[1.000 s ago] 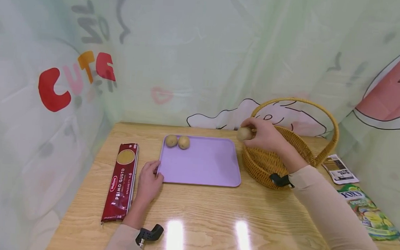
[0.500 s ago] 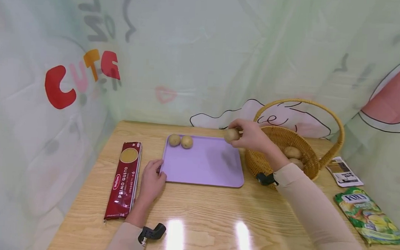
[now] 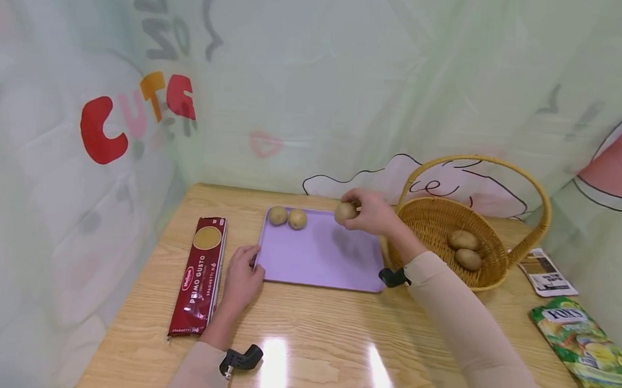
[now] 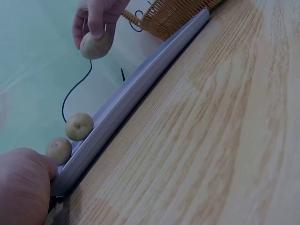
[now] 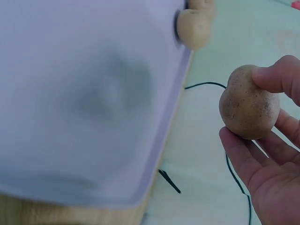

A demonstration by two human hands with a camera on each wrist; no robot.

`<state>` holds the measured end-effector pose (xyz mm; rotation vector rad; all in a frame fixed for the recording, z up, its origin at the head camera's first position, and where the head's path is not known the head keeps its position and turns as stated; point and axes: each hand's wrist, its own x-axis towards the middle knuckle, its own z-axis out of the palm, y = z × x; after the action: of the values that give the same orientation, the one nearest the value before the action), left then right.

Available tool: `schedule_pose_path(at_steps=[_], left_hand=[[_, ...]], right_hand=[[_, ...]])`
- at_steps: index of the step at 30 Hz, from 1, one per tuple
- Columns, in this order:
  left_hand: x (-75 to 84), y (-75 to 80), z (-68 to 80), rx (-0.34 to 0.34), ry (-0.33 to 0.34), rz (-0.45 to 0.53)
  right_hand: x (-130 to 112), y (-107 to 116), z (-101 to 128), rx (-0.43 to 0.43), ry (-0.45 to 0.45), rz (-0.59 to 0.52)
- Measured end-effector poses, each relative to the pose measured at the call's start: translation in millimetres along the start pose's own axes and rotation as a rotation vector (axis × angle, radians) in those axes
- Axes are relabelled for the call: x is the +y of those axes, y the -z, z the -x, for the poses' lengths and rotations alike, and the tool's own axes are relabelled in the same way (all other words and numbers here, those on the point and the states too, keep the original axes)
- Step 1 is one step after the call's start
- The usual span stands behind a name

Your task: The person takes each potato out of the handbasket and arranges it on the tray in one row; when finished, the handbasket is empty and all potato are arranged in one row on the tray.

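Potato held above the tray's far edge.
I see the right hand (image 3: pixel 374 212) with its fingers (image 5: pixel 274 77) pinched on a potato (image 3: pixel 344 212), raised over the far side of the purple tray (image 3: pixel 320 262). The left hand (image 3: pixel 242 275) rests on the desk (image 3: pixel 309 334), fingers curled against the tray's near left corner. Two potatoes (image 3: pixel 287 217) lie at the tray's far left; two more sit in the wicker basket (image 3: pixel 436 221).

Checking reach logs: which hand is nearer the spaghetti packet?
Left. The left hand rests at the tray's near-left corner, right beside the spaghetti packet; the right hand holds a potato above the tray's far side.
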<state>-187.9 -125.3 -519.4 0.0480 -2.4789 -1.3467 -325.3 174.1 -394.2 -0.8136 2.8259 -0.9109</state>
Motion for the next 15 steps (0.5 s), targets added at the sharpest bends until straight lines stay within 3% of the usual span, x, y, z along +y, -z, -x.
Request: schedule_pose_path(at_steps=[15], left_hand=[[1.2, 0.6, -0.9, 0.000, 0.006, 0.015]], right_hand=[[-1, -41, -30, -0.021, -0.032, -0.058]])
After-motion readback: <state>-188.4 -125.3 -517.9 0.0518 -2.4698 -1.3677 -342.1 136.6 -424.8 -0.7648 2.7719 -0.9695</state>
